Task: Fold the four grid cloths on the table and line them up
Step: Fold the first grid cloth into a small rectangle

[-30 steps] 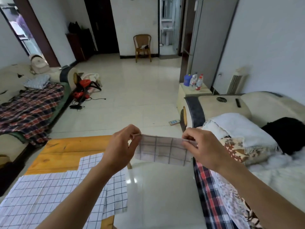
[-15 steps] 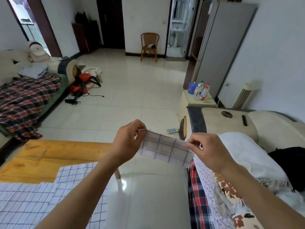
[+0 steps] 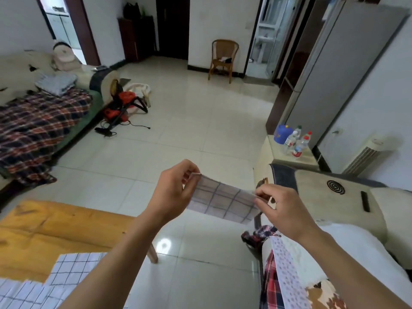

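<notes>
A small folded grid cloth (image 3: 223, 200), grey-white with dark lines, hangs in the air above the floor. My left hand (image 3: 172, 191) pinches its upper left corner and my right hand (image 3: 283, 208) pinches its right edge, keeping it stretched and tilted down to the right. On the yellow wooden table (image 3: 55, 228) at the lower left lie more white grid cloths (image 3: 55, 279), spread flat and overlapping; the frame's lower edge cuts them off.
A sofa (image 3: 334, 201) with heaped blankets stands at the right, close to my right arm. A second sofa with a plaid blanket (image 3: 38, 126) runs along the left wall. Tiled floor (image 3: 189, 121) stretches ahead, with a red machine (image 3: 121, 103) on it.
My view has swung up and to the right, so less of the table and its cloths shows. Both hands still hold the small cloth, which now slopes down to the right.
</notes>
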